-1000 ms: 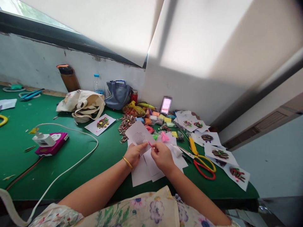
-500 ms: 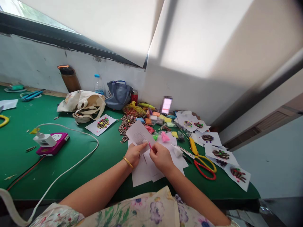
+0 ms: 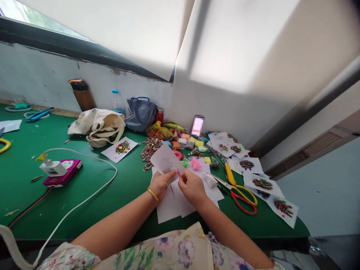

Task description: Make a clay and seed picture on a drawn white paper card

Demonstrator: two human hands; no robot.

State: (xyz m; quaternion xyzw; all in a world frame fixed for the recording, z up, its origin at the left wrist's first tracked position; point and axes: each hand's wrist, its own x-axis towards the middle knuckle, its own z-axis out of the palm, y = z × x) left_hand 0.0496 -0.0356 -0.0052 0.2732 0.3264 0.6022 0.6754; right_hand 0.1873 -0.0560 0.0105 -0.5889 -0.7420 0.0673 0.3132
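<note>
A white paper card [image 3: 161,155] with a printed outline drawing is pinched at its lower edge by my left hand [image 3: 159,183], which wears a gold bangle. My right hand [image 3: 192,186] is closed on a thin pink strip [image 3: 179,172], its tip by the card's right edge; its exact kind is too small to make out. Beneath both hands lie loose white sheets [image 3: 168,208]. Just beyond them are a pink lump of clay [image 3: 196,163] and a heap of sunflower seeds [image 3: 151,150]. Large scissors [image 3: 243,198] with red and yellow handles lie right of my right hand.
Cards with seed pictures [image 3: 262,183] line the right side; another card [image 3: 120,149] lies left of the seeds. Clay packets [image 3: 199,143] and a phone [image 3: 197,125] stand behind. Bags [image 3: 142,114], a power strip [image 3: 63,172] and a white cable [image 3: 115,165] occupy the left.
Almost nothing differs. My hands keep their hold on the card and the pink strip, with only a very slight shift of the card.
</note>
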